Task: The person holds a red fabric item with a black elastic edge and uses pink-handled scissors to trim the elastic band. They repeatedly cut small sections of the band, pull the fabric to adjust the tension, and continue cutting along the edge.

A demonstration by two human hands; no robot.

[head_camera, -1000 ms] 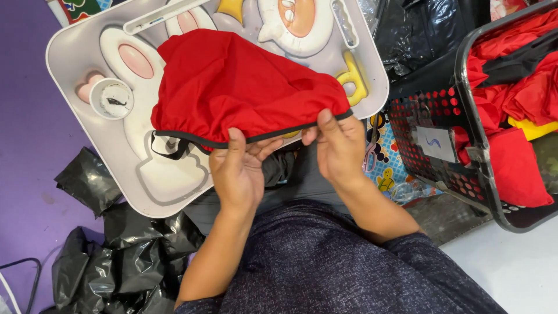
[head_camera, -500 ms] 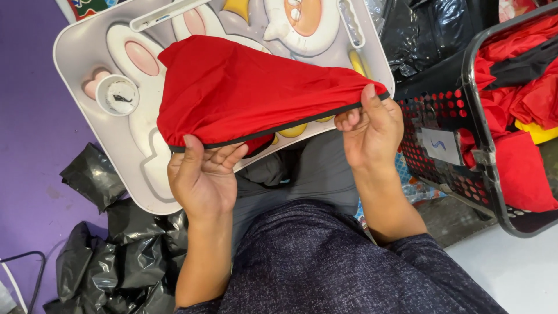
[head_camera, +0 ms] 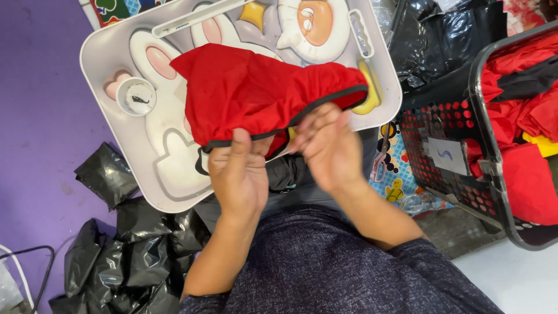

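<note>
Roughly left to right: purple floor (head_camera: 35,116) at far left, with crumpled black plastic bags (head_camera: 116,256) heaped low on it and partly cut off by the bottom edge; a thin cable (head_camera: 26,256) loops at the corner, its ends out of frame. Above sits a white lap tray (head_camera: 93,64) with moulded cartoon rabbit shapes, top edge cropped, much of its middle covered by cloth; a small round white cup (head_camera: 135,96) stands in its left part. Red garment (head_camera: 261,96) with black trim edge lies bunched over the tray centre, near edge lifted; exact kind of garment hard to tell as it is folded on itself. Left hand (head_camera: 239,174) grasps the trim at the garment's lower left edge, thumb on top pressing cloth, fingers tucked under and hidden. Right hand (head_camera: 328,145) is just beside it, fingers curled at the trim under the cloth's near edge; fingertips are covered by fabric, so it seems to pinch the hem but the contact itself is not visible. Both forearms come up from a dark speckled blue sleeve and torso (head_camera: 325,267) filling the bottom centre. Between the hands a dark fabric lump shows, unclear what. Right of the tray, a colourful printed mat (head_camera: 395,174) peeks out, mostly hidden. Farther right, a black plastic basket (head_camera: 442,122) with a perforated wall and a small white tag holds more red cloth (head_camera: 529,180) plus a yellow bit, cropped by the right edge. More black plastic (head_camera: 436,35) lies above it.
</note>
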